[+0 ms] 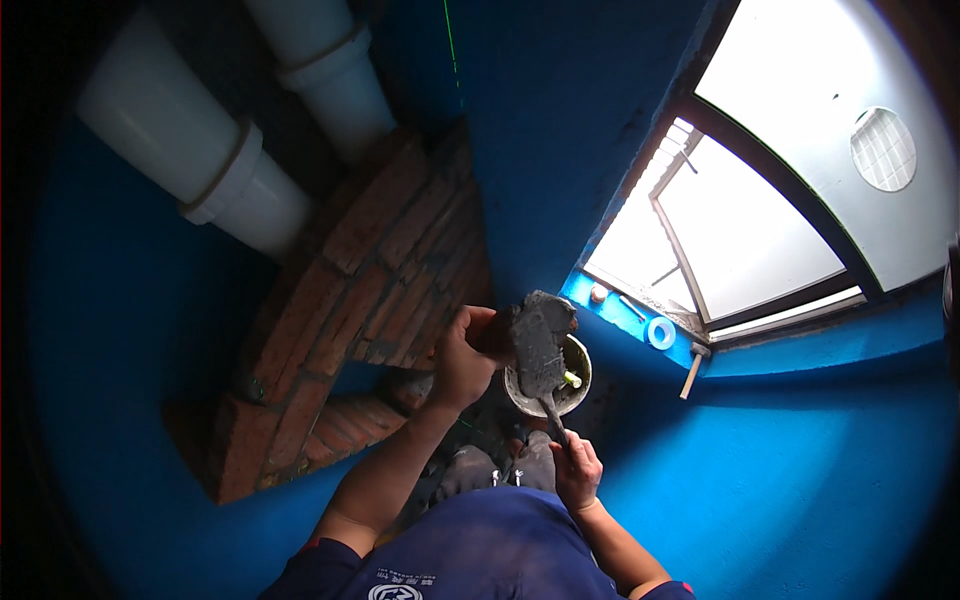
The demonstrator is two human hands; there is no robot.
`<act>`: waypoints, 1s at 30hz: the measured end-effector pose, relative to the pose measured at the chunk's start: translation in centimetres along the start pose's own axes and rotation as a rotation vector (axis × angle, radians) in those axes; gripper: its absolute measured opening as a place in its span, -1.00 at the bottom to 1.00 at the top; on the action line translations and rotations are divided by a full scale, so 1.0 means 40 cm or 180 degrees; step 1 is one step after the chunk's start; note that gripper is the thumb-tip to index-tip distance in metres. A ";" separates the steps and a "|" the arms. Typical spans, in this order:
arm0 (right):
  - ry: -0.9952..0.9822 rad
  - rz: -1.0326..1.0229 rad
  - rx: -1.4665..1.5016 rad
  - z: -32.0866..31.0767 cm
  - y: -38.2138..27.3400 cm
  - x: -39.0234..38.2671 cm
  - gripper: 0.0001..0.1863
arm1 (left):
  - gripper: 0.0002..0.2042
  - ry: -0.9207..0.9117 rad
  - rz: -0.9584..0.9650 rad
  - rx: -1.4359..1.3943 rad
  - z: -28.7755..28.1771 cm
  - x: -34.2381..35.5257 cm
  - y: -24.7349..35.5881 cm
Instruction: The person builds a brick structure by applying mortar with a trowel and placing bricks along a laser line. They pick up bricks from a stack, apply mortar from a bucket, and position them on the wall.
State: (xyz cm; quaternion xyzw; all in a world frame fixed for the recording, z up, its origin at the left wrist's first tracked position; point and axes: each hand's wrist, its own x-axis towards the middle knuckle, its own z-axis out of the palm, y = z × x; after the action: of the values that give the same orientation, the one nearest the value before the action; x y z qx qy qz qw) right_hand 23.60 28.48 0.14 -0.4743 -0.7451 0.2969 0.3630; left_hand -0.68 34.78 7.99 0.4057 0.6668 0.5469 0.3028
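Note:
My left hand (463,362) is closed around a reddish brick (493,336), holding it up in front of me. In my right hand (578,474) is the handle of a trowel (540,362), whose blade is covered with grey mortar. The blade lies against the brick's right side and hides part of it. Beneath the trowel a round white bucket (586,384), smeared with mortar, stands on the floor, with a small yellow-green item showing inside. To the left rises a brick wall (345,300) with grey mortar joints.
Thick white pipes (225,170) stand behind the brickwork. On the blue window sill at right lie a roll of tape (660,333) and a hammer (692,372), its handle jutting over the edge. The window (770,220) is bright. A green laser line runs down the blue wall.

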 end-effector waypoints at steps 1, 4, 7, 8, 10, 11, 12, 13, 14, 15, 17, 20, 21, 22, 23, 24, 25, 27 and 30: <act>-0.0072 -0.0046 -0.0055 -0.010 0.006 -0.007 -0.72 | -0.56 0.0008 -0.0153 -0.0042 -0.006 0.005 -0.002; -0.0393 0.0049 0.0037 -0.076 0.014 -0.026 -0.74 | -0.54 -0.0009 -0.0216 -0.0153 -0.035 0.020 -0.028; -0.0588 0.0392 0.0447 -0.159 0.006 -0.022 -0.73 | -0.52 -0.0238 -0.0117 -0.0191 -0.089 0.032 -0.035; -0.0507 0.0328 0.0445 -0.198 0.017 -0.010 -0.75 | -0.52 -0.0446 -0.0108 -0.0169 -0.104 0.037 -0.031; -0.0517 0.0240 0.0319 -0.277 0.015 0.056 -0.79 | -0.53 -0.0768 -0.0003 -0.0148 -0.132 0.043 -0.009; -0.0584 0.0315 0.0486 -0.307 0.020 0.089 -0.81 | -0.54 -0.1078 0.0104 -0.0137 -0.145 0.045 -0.001; -0.0862 0.0198 0.0286 -0.340 0.023 0.128 -0.82 | -0.54 -0.1094 0.0082 -0.0119 -0.154 0.045 -0.007; -0.1147 0.0127 0.0166 -0.362 -0.012 0.183 -0.83 | -0.55 -0.1335 -0.0042 -0.0437 -0.164 0.045 -0.013; -0.1303 0.0039 0.0049 -0.370 -0.019 0.206 -0.83 | -0.56 -0.1571 -0.0168 -0.0757 -0.171 0.044 -0.016; -0.1449 -0.0059 -0.0095 -0.381 -0.029 0.227 -0.83 | -0.56 -0.1568 -0.0163 -0.0764 -0.171 0.047 -0.008; -0.1691 -0.0113 -0.0194 -0.387 -0.045 0.249 -0.83 | -0.57 -0.1860 -0.0085 -0.0738 -0.168 0.048 0.012; -0.1866 -0.0233 -0.0282 -0.374 -0.022 0.245 -0.85 | -0.57 -0.1896 -0.0297 -0.0695 -0.171 0.047 0.028; -0.1818 -0.0173 -0.0307 -0.370 0.000 0.231 -0.83 | -0.57 -0.1894 -0.0298 -0.0688 -0.171 0.048 0.029; -0.1773 -0.0115 -0.0307 -0.357 0.015 0.217 -0.81 | -0.56 -0.1855 -0.0266 -0.0597 -0.181 0.048 0.024; -0.1758 0.0046 -0.0308 -0.345 0.025 0.200 -0.81 | -0.56 -0.1817 -0.0234 -0.0508 -0.190 0.047 0.019; -0.1708 0.0132 -0.0326 -0.329 0.042 0.183 -0.81 | -0.56 -0.1806 -0.0246 -0.0473 -0.201 0.045 0.015; -0.1630 0.0211 -0.0354 -0.310 0.062 0.162 -0.81 | -0.54 -0.1682 -0.0238 -0.0542 -0.212 0.046 0.015; -0.1545 0.0370 -0.0113 -0.269 0.127 0.100 -0.83 | -0.53 -0.1554 -0.0195 -0.0552 -0.230 0.052 0.031; -0.1392 0.1243 0.0235 -0.220 0.161 0.025 -0.84 | -0.44 -0.1185 -0.0390 -0.0167 -0.255 0.081 0.111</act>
State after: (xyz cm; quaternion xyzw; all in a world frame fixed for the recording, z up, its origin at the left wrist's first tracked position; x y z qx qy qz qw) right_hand 33.72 32.66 0.25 -0.5200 -0.6889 0.4832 0.1468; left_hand -9.97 32.99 14.69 0.4505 0.6082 0.4602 0.4640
